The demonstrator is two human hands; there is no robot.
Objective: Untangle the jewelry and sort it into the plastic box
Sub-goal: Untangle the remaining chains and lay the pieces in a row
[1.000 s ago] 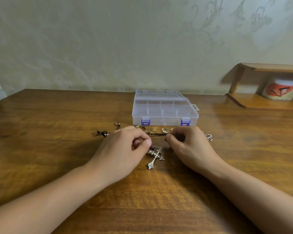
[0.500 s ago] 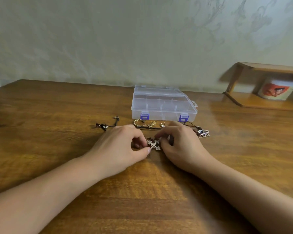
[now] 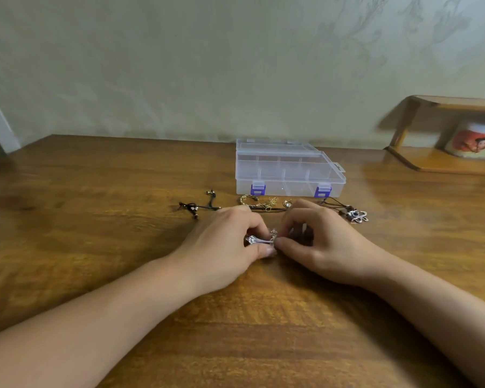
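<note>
— What are the hands doing?

— The left hand [image 3: 224, 245] and the right hand [image 3: 317, 245] are close together near the middle of the surface [image 3: 95, 247], fingers curled in, both pinching the silver cross pendant [image 3: 261, 240] between their fingertips. It sits just clear of the wood, or barely on it; I can't tell which.

— Is it free of the rest?

— Hard to say. A dark cord [image 3: 269, 209] runs across just behind the knuckles, and I can't see whether it joins the pendant. I'd judge this is the untangling step, so small, slow pulls would serve best: one hand steadies the cross while the other works the cord loose. A hard tug could tighten a knot.

— And the other pieces?

— A gold chain tangle [image 3: 259, 203] lies just behind the hands, toward the far edge. A beaded cord end [image 3: 196, 207] is off to the left, and a flower-shaped charm [image 3: 357, 215] to the right, on its own cord.

— The box?

— The plastic box [image 3: 287, 172] stands behind the jewelry, near the far edge, with its blue latches [image 3: 257, 189] facing the person. Its lid looks down, so I'd guess it needs opening before anything goes into a compartment.
</note>
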